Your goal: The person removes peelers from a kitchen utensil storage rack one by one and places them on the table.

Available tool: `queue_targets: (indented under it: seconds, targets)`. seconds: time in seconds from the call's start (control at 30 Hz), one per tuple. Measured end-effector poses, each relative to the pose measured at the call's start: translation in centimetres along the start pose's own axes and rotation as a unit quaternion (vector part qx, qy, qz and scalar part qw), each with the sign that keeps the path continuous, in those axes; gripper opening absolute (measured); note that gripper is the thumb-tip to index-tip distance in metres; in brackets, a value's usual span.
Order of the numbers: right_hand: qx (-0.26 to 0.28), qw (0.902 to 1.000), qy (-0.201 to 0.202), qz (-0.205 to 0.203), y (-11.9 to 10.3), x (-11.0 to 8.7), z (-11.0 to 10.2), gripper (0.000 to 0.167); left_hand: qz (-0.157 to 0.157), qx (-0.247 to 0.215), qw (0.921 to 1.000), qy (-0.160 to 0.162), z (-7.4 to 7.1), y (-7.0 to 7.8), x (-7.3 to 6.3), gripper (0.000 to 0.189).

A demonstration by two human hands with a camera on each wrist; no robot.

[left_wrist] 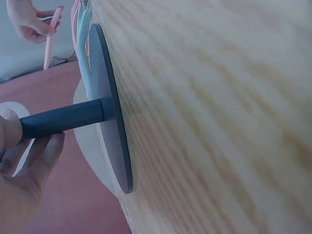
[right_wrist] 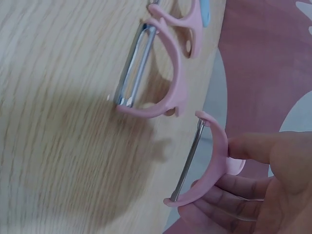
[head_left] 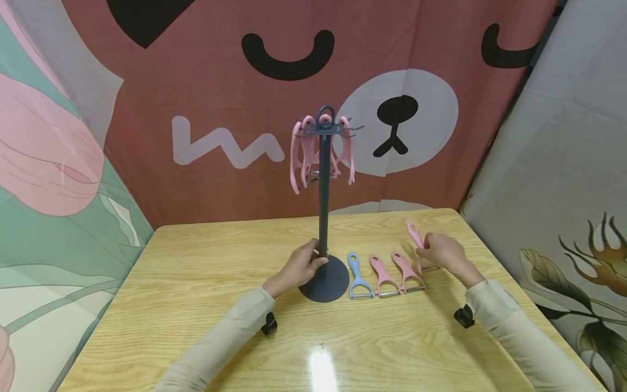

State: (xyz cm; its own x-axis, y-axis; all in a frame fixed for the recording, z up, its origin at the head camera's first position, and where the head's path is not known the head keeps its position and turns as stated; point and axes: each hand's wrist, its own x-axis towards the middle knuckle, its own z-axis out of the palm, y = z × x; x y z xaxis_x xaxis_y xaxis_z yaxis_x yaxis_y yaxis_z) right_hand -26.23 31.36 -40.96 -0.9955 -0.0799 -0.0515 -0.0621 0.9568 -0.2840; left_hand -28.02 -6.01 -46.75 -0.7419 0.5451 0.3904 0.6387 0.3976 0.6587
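Low on the pole of a dark grey rack [head_left: 324, 201], just above its round base [head_left: 333, 291], my left hand [head_left: 300, 265] grips with thumb and fingers. My right hand [head_left: 446, 252] pinches a pink Y-shaped peeler [right_wrist: 220, 151] between thumb and fingers. In the right wrist view that peeler is off the table, its metal blade facing away from the palm. Between the base and my right hand lie a blue peeler [head_left: 356, 272] and two pink peelers [head_left: 381, 269], side by side, blades toward me. Several pink peelers [head_left: 295, 158] hang from the hooks at the rack's top.
The wooden table [head_left: 196, 283] reaches back to a curtain [head_left: 220, 185] with a bear print. A grey patterned cloth [head_left: 553, 179] hangs along the right side. Hooks [head_left: 356, 128] stick out around the rack's top.
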Motion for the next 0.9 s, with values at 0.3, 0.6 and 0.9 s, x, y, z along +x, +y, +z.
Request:
queue_targets:
  seconds: [0.3,0.6,0.9]
  targets:
    - [-0.010,0.9985,-0.045,0.029,0.8,-0.3,0.1,0.024,0.003,0.002,1.0000,0.000,0.0,0.0,0.0,0.024]
    - [-0.004,0.9971,-0.065,0.040,2.4,-0.5,0.9,0.048,0.001,-0.001,1.0000,0.000,0.0,0.0,0.0,0.022]
    - [-0.007,0.9963,-0.079,0.032,3.9,-0.5,1.7,0.031,-0.001,0.000,1.0000,-0.001,0.0,-0.1,0.0,0.022]
